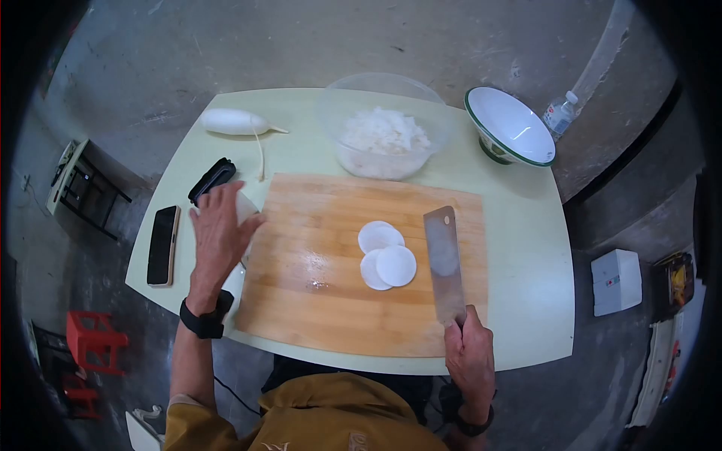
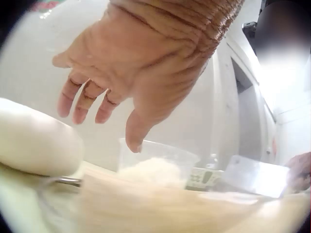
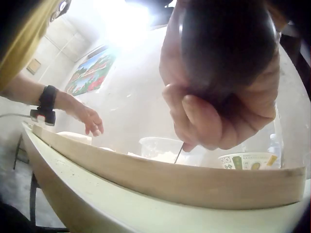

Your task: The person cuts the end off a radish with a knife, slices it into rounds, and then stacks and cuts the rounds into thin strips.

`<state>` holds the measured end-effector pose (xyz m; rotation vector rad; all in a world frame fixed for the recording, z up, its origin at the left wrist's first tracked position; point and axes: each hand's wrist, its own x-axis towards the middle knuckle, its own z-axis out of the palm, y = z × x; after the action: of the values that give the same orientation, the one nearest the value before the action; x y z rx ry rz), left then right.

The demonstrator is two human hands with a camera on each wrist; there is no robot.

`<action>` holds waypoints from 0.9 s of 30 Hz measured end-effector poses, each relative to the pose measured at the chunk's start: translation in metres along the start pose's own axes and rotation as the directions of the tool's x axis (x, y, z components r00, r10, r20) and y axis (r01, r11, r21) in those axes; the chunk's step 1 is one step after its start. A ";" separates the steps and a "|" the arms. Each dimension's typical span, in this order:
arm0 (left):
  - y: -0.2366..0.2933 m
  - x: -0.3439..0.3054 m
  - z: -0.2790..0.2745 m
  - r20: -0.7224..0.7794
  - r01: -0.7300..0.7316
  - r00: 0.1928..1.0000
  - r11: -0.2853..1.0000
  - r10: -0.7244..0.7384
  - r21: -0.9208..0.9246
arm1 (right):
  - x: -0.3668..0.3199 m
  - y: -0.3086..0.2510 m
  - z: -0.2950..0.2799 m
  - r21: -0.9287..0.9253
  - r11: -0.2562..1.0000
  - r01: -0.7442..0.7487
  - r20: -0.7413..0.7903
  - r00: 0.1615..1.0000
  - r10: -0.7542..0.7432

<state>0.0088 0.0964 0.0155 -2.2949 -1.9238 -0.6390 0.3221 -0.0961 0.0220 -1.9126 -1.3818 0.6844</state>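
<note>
My right hand [image 1: 470, 352] grips the handle of a cleaver [image 1: 442, 259], whose broad blade lies over the right part of the wooden cutting board [image 1: 323, 207]. Several thin round white radish slices [image 1: 395, 266] overlap on the board, left of the blade. Over the board's left edge my left hand [image 1: 218, 229] is held with its fingers extended and thumb spread, nothing in its grasp. Beneath and beside it is a thick white radish [image 2: 39, 141], mostly hidden by the hand in the head view. The dark handle end [image 3: 226, 43] fills my right palm in the right wrist view.
Behind the board stands a clear plastic bowl [image 1: 331, 143] of shredded white radish. A whole radish [image 1: 233, 122] lies at the back left, above a black case [image 1: 213, 180] and a phone [image 1: 163, 246]. A green-rimmed bowl [image 1: 511, 124] and a bottle [image 1: 559, 114] are at the back right.
</note>
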 end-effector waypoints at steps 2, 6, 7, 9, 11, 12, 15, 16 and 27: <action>0.022 -0.001 -0.002 0.054 -0.167 0.983 0.971 0.178 -0.170 | -0.002 0.001 -0.003 -0.018 1.000 0.003 0.022 1.000 -0.002; 0.079 -0.006 -0.001 0.344 -0.094 0.903 0.900 0.257 -0.426 | -0.004 0.002 -0.006 -0.028 0.999 0.029 0.023 0.999 -0.028; 0.088 -0.007 0.005 0.373 -0.163 0.869 0.899 0.325 -0.406 | -0.005 0.004 -0.007 -0.025 1.000 -0.006 0.044 0.999 0.007; 0.105 -0.005 0.014 0.397 -0.238 0.829 0.891 0.394 -0.388 | -0.007 0.006 -0.007 -0.022 0.999 0.025 0.038 0.999 -0.024; 0.118 -0.001 0.020 0.479 -0.248 0.789 0.913 0.384 -0.324 | -0.008 0.006 -0.010 -0.022 0.998 0.052 0.032 0.998 -0.052; 0.122 0.001 0.022 0.474 -0.252 0.791 0.911 0.388 -0.325 | -0.008 0.005 -0.012 -0.006 1.000 0.012 0.074 0.997 -0.012; 0.129 0.006 0.030 0.528 -0.210 0.776 0.931 0.345 -0.299 | -0.006 0.004 -0.013 -0.017 1.000 -0.006 0.110 0.994 0.008; 0.130 0.005 0.032 0.529 -0.201 0.781 0.936 0.331 -0.289 | -0.005 0.006 -0.013 -0.044 0.999 0.011 0.115 0.993 -0.006; 0.135 0.005 0.040 0.463 -0.137 0.788 0.849 0.405 -0.510 | -0.005 0.005 -0.012 -0.088 0.994 0.062 0.080 0.995 -0.055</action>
<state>0.1486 0.0857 0.0081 -3.3031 -1.6659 -0.4419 0.3327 -0.1051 0.0256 -1.9250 -1.5340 0.6844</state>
